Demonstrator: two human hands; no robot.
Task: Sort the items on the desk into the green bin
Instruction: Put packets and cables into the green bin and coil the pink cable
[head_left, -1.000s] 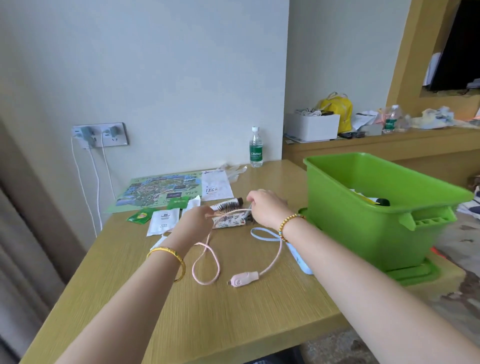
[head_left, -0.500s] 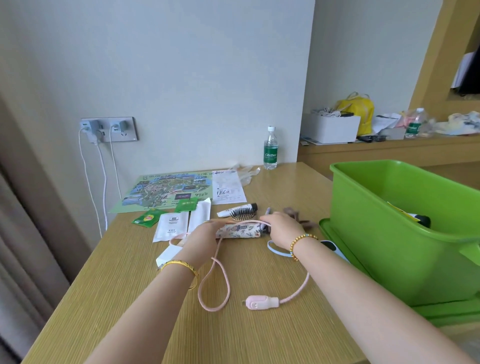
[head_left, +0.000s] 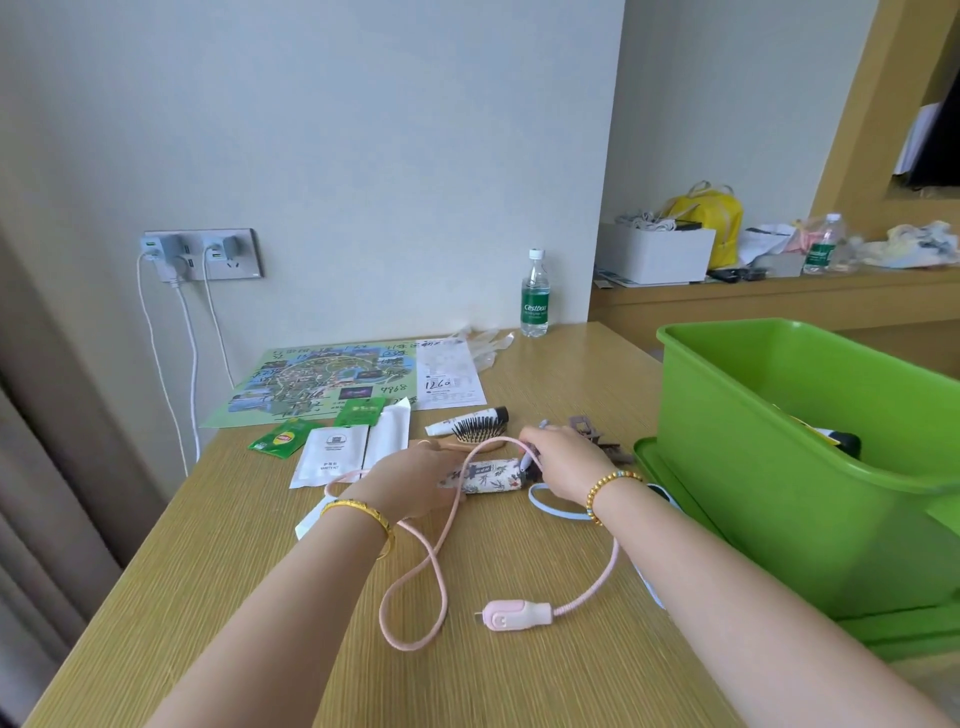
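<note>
Pinched in both grips, left hand (head_left: 410, 480) and right hand (head_left: 563, 457), the pink braided charging cable (head_left: 415, 587) should be coiled before the green plastic bin (head_left: 779, 415).

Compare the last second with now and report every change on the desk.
Only the view panned left. Both hands, left hand and right hand, still hold the pink cable above the floral pouch; its plug still lies on the desk. Green bin unmoved.
</note>
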